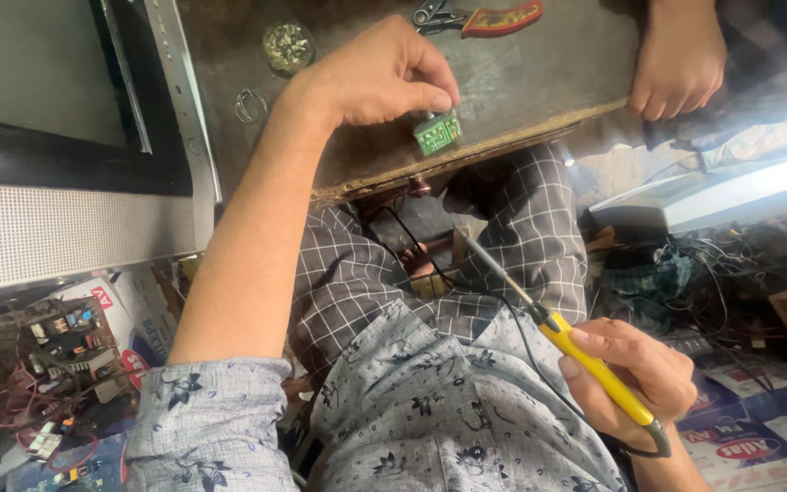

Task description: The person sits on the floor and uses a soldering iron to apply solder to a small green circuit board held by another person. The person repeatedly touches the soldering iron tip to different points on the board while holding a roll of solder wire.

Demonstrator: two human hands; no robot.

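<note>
Where fingers pinch it, the circuit board (pixel 437 133) is small, green.

Small green circuit board (pixel 437 133) at table edge; yellow-handled soldering iron (pixel 553 330) (tip up-left) over lap.

red-and-white printed cartons (pixel 758 437) at lower right, another (pixel 125 323) at left, beneath a dark screen (pixel 34 68)

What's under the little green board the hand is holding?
The green board rests on the brown wooden table, near its edge. The left hand pinches its top, so the part beneath the fingertips is hidden.
</note>
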